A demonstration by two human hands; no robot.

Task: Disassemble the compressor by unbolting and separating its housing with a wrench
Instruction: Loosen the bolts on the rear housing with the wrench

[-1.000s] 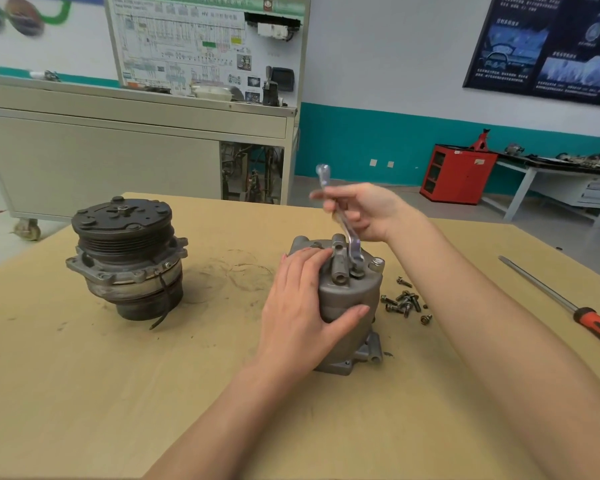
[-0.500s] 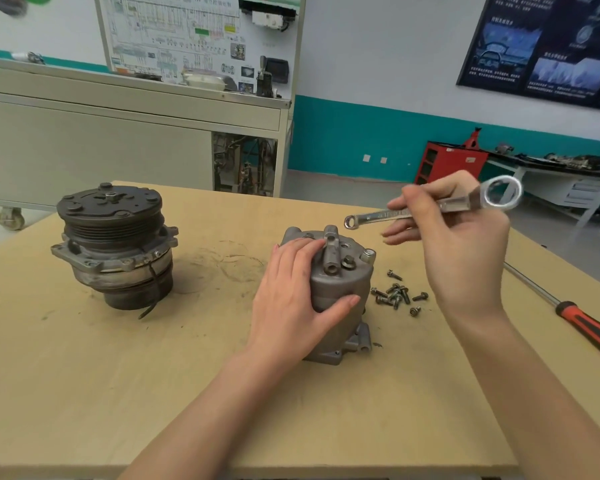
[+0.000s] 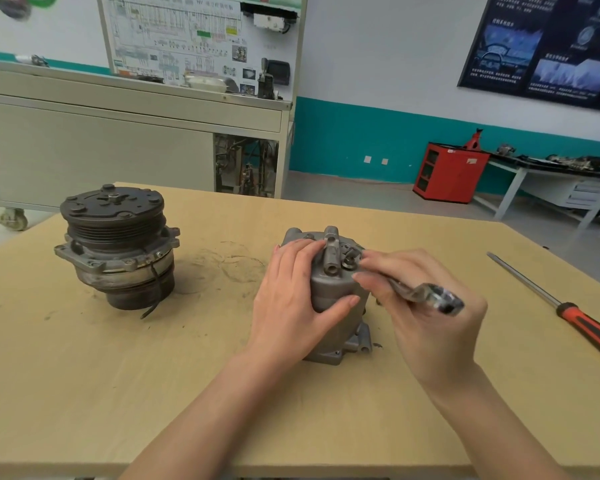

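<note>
Currently the wrench [image 3: 426, 294] is gripped by the right hand [image 3: 430, 317], its end at a bolt [image 3: 349, 260] atop the compressor housing [image 3: 336, 289], clasped upright on the table [image 3: 205, 393] by the left hand [image 3: 291, 303]; it should be seated squarely before turning.

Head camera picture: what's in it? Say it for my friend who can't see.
A left hand steadies an upright grey metal compressor housing on a tan wooden table, while the right hand holds a silver wrench to its top. A black-pulleyed compressor half stands left; a red-handled screwdriver lies right.
</note>
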